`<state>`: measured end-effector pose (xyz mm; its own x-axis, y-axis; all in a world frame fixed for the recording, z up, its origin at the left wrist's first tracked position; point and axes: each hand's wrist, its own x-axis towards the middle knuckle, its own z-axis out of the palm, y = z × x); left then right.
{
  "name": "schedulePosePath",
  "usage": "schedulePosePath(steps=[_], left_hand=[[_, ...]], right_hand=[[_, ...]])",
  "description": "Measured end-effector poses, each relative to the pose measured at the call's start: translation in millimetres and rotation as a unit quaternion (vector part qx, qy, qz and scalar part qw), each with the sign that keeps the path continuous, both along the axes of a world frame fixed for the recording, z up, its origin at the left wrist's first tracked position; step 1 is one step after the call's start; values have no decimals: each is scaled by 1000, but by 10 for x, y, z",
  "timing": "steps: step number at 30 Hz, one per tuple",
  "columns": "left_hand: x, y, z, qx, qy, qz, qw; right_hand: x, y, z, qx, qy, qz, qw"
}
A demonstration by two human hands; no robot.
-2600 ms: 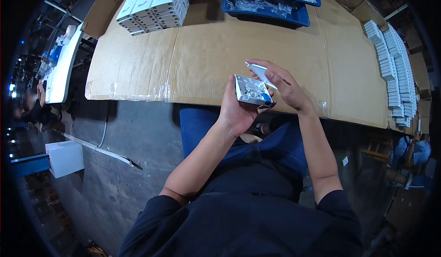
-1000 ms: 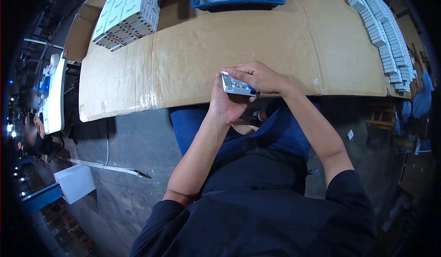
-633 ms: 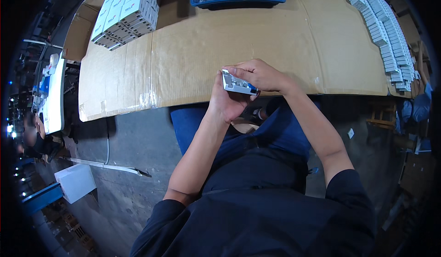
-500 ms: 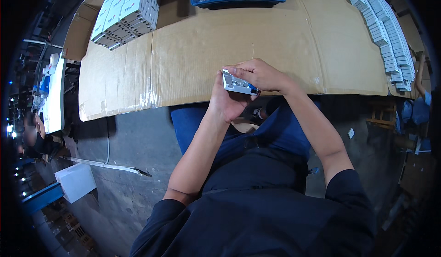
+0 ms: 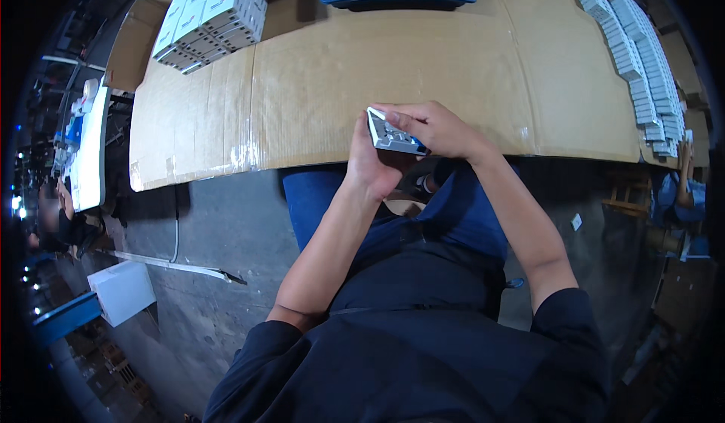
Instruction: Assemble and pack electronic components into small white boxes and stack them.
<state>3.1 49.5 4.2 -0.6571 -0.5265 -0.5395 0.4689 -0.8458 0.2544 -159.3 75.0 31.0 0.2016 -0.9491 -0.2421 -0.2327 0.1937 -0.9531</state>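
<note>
Just above the near edge of the cardboard-covered table, both my hands hold a small white box-like piece (image 5: 395, 143) with grey and dark details on its upper face. My left hand (image 5: 369, 165) cups it from the left and from beneath. On the other side, my right hand (image 5: 444, 131) grips it, with the thumb over its top. Some fingers of both hands are hidden behind the piece. Its exact kind cannot be made out.
Stacked white boxes (image 5: 215, 19) stand at the far left. A blue tray (image 5: 404, 2) with clear plastic bags lies at the back. Long rows of small white boxes (image 5: 638, 64) line the right edge of the cardboard tabletop (image 5: 325, 68). Other people work at both sides.
My right hand and thumb have shifted slightly on the white piece, which stays in both hands. The whole view has moved a little; the red edge at the top has mostly left it.
</note>
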Motion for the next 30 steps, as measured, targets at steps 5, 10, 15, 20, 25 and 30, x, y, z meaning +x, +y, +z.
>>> schedulePosePath(steps=[5, 10, 15, 20, 25, 30], left_hand=[[32, 92, 143, -28, -36, 16, 999], [113, 153, 418, -46, -60, 21, 997], [150, 265, 668, -92, -97, -1, 991], [213, 293, 677, -111, -66, 1, 992], [310, 398, 683, -183, -37, -2, 982], [391, 444, 695, -227, -52, -20, 972]], right_hand=[[71, 187, 16, -123, 43, -9, 991], [142, 366, 112, -239, 89, -12, 967], [204, 454, 205, -372, 197, 1, 907], [266, 479, 266, -362, 176, -9, 915], [387, 558, 372, -320, 162, -27, 933], [443, 602, 329, -357, 76, -72, 928]])
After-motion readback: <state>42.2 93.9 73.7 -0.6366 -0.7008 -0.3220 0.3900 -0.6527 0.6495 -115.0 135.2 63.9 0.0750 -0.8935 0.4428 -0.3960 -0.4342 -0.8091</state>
